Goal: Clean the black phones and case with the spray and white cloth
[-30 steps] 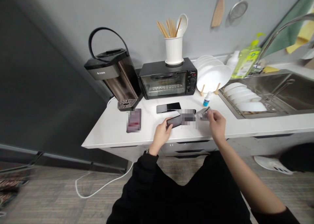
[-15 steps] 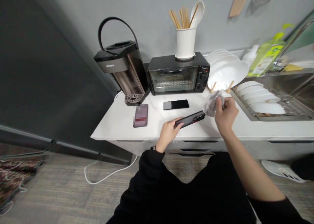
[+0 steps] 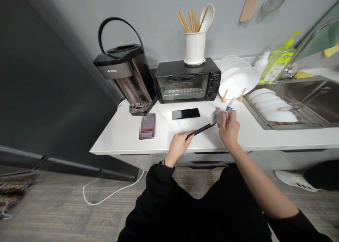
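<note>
My left hand [image 3: 180, 145] grips the near end of a black phone case [image 3: 199, 131] with a red accent, now turned almost edge-on above the counter. My right hand [image 3: 230, 129] is closed on a crumpled grey-white cloth [image 3: 217, 116], which meets the far end of the case. Just behind the right hand is a small white-capped bottle [image 3: 231, 104] with a blue label, partly hidden. A black phone [image 3: 186, 113] lies flat on the white counter [image 3: 119, 136], beyond the case. To the left lies a blurred-out purplish item [image 3: 147, 126].
A toaster oven [image 3: 185, 83] carries a white holder [image 3: 195, 46] of chopsticks and a spoon. Left of it stands a water dispenser [image 3: 132, 77]. White plates [image 3: 238, 81] stand in a rack beside the sink [image 3: 312, 104], where bowls [image 3: 280, 115] rest. Another person's shoe [image 3: 295, 180] shows at right.
The phone case has tilted from showing its broad face to nearly edge-on. My right hand has brought the cloth left against its end. The small bottle has come into sight.
</note>
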The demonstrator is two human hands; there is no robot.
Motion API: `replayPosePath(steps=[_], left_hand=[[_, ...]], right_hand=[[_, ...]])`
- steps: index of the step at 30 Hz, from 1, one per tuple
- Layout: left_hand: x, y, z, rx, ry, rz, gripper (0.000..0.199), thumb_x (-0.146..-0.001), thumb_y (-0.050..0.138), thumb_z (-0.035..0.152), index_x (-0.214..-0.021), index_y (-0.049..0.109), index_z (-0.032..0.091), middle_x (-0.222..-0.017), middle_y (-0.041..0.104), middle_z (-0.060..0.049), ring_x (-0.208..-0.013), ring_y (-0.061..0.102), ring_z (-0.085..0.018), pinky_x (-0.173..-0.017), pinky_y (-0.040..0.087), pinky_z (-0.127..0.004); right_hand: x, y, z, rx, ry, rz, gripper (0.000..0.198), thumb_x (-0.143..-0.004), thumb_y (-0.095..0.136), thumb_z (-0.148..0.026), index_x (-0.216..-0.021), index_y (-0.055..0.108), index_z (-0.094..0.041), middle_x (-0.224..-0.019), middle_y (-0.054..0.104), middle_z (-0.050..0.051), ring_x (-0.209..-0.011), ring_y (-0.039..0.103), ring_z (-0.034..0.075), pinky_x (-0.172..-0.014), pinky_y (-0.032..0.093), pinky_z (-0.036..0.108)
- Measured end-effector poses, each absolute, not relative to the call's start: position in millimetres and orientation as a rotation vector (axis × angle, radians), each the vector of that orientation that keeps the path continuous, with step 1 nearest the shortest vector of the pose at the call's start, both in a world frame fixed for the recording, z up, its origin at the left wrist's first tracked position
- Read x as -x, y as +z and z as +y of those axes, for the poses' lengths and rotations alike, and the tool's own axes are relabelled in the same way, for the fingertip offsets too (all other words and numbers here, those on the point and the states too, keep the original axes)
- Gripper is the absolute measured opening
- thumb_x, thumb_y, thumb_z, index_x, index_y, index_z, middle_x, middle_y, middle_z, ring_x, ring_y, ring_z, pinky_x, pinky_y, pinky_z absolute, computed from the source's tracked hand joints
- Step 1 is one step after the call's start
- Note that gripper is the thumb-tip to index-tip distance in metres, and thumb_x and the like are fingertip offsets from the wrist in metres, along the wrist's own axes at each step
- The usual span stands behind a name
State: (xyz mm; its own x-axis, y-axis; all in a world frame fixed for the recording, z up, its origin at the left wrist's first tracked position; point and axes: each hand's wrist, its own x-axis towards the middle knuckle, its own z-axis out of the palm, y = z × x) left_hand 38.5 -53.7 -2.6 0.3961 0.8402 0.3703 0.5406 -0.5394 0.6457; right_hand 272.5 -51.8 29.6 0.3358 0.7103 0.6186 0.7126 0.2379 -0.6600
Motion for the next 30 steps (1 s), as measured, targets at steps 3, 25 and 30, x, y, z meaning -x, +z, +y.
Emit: replayPosePath(steps=[3,25,30], left_hand=[[-37.6,-3.6,-53.7,-2.248,0.928,1.212,0.031,-0.106,0.057,0.034,-0.127,0.077,0.022,-0.115,0.082,-0.005,-0.091,0.079,-0.023,-0.086,0.059,-0.03],[-40.9,-1.3,-51.9,-2.268,0.811,1.435,0.022,-0.101,0.059,0.022,-0.103,0.08,0.016,-0.088,0.081,-0.01,-0.081,0.077,-0.024,-0.076,0.054,-0.029],[-43.5,-0.5,-50.6,-2.256,0.813,1.429,0.027,-0.105,0.053,0.024,-0.111,0.079,0.019,-0.097,0.082,-0.009,-0.084,0.076,-0.021,-0.076,0.052,-0.027]], right_hand=[[-274.9,41.1,-44.6,1.424,-0.087,-1.383,0.035,-0.107,0.042,-0.053,-0.102,0.059,-0.023,-0.091,0.076,0.006,-0.055,0.053,0.016,-0.059,0.038,0.029],[-242.4,3.6,-54.5,1.221,-0.3,-2.213,0.054,-0.107,0.044,-0.049,-0.144,0.053,-0.01,-0.144,0.064,0.021,-0.14,0.053,0.037,-0.125,0.031,0.065],[-235.0,2.1,-61.6,1.288,-0.284,-2.093,0.064,-0.104,0.045,-0.06,-0.135,0.055,-0.005,-0.136,0.061,0.027,-0.143,0.046,0.042,-0.126,0.028,0.067]])
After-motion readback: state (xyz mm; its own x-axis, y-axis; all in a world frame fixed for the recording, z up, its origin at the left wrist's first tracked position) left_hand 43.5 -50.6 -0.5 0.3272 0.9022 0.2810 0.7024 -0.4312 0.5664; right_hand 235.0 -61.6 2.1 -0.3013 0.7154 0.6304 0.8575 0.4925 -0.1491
